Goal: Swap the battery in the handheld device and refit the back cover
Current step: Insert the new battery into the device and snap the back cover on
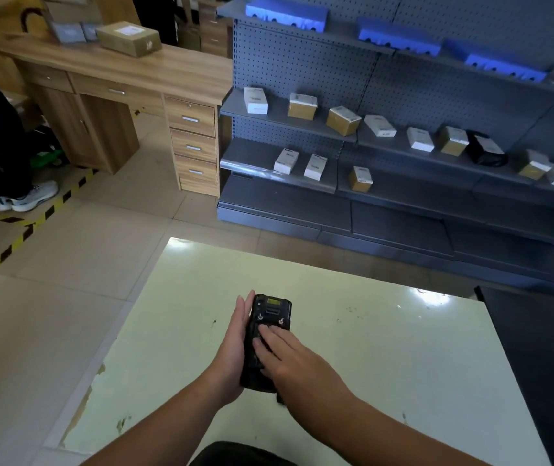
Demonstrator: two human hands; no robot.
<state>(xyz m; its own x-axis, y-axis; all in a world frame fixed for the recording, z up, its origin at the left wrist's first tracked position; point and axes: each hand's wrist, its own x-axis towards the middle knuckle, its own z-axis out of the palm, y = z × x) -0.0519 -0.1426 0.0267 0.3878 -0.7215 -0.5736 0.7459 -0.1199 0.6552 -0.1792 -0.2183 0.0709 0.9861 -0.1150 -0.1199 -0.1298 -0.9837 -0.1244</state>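
The pale bench is seen with its far edge running from the upper left corner down toward the right, where a dark surface abuts it. Its left edge is chipped and worn, and tiled floor lies open beyond it. Bare bench top is left on every side of the hands, with the widest free stretch to the right. Past the far edge, grey shelving with small boxes is set across a strip of floor, and a wooden desk stands at the upper left beside yellow-and-black floor tape.

The handheld device is held over the middle of the bench, back side up and lengthwise away from the person. It is black and rugged, with a yellowish window near its far end and two small screw-like latches below that. The left hand is cupped along the device's left side, fingers extended and palm against its edge. The right hand is laid flat on the back, fingertips pressed just below the latches. Whether the back cover is fully seated cannot be told.
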